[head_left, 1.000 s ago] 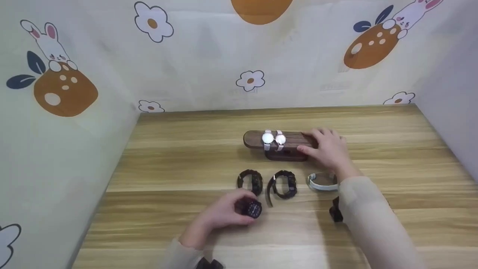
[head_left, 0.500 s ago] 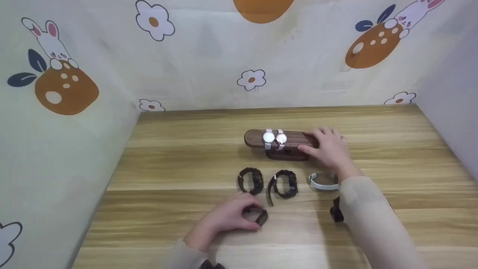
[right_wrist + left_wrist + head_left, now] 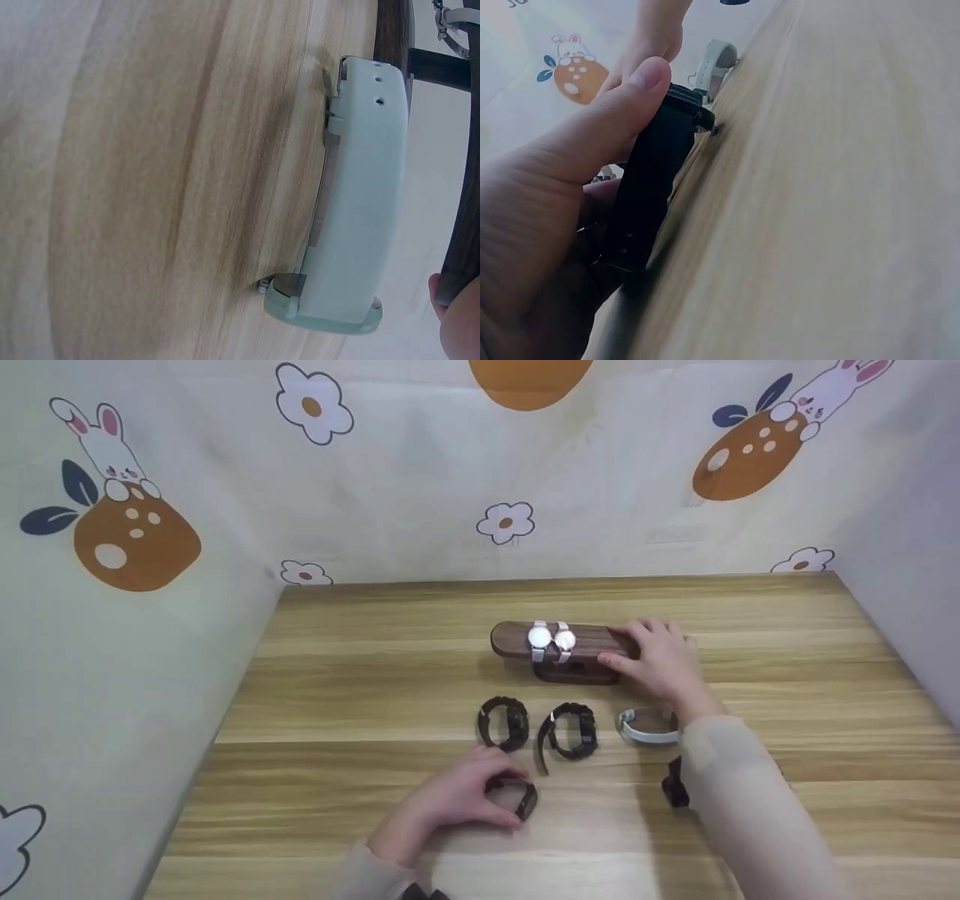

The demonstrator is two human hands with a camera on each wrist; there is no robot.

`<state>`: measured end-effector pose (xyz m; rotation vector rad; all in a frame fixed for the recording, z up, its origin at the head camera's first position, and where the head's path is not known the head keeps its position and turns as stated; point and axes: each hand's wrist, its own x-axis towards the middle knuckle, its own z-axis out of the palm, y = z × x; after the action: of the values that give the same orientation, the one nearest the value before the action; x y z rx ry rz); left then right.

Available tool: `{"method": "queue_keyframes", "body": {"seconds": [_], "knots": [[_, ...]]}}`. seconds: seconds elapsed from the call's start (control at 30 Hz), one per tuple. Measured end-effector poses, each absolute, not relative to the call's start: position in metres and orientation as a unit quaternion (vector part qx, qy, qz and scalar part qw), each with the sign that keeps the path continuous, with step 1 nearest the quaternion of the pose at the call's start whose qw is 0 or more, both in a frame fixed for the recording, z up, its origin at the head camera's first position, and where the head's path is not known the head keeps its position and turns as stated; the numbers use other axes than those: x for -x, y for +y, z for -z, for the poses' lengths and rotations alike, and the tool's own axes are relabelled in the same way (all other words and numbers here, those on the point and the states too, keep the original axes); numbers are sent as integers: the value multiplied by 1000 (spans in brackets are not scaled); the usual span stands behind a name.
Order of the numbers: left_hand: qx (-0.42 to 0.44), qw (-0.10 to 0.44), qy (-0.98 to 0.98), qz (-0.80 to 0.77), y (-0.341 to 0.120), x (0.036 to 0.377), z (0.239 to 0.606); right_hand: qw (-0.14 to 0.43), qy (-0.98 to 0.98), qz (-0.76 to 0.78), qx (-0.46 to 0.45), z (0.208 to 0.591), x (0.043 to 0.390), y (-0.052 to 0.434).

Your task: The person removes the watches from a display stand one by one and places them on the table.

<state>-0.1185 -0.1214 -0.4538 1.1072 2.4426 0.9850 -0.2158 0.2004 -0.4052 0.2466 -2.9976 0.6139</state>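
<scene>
My left hand (image 3: 501, 799) grips a black watch (image 3: 519, 796) low over the wooden table (image 3: 360, 697), near the front. In the left wrist view the thumb (image 3: 611, 124) lies along the black watch (image 3: 656, 191), which stands on edge against the tabletop. My right hand (image 3: 639, 651) holds the right end of a dark wooden watch stand (image 3: 585, 643), fingers over the top and thumb at the front. Two white watches (image 3: 551, 639) sit side by side on the stand. The right wrist view shows a pale green watch (image 3: 364, 202) lying on the table, with the stand (image 3: 390, 34) behind it.
Two dark watches (image 3: 504, 723) (image 3: 574, 729) and the pale green watch (image 3: 646, 725) lie in a row between the stand and my left hand. Another black watch (image 3: 672, 786) is half hidden by my right sleeve. Printed cloth walls (image 3: 150, 585) enclose the table on three sides.
My left hand has turned the black watch so its face no longer points up and lowered it slightly toward the table. The right hand stays on the stand.
</scene>
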Motion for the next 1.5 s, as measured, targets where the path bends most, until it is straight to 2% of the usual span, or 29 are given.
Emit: {"method": "queue_keyframes", "body": {"seconds": [0.3,0.4,0.67,1.03,1.5], "knots": [[-378,210,832,-347,-130,117,449,35,-976,-200,-82,405,216,199],[-374,217,832,-347,-130,117,450,37,-976,-201,-80,405,215,199],[-381,190,831,-358,-126,119,453,42,-975,-202,-79,404,215,199],[-365,189,815,-408,-129,119,447,48,-975,-202,-85,406,214,200],[-358,108,784,-496,-136,126,441,39,-971,-221,-78,404,216,200]]}}
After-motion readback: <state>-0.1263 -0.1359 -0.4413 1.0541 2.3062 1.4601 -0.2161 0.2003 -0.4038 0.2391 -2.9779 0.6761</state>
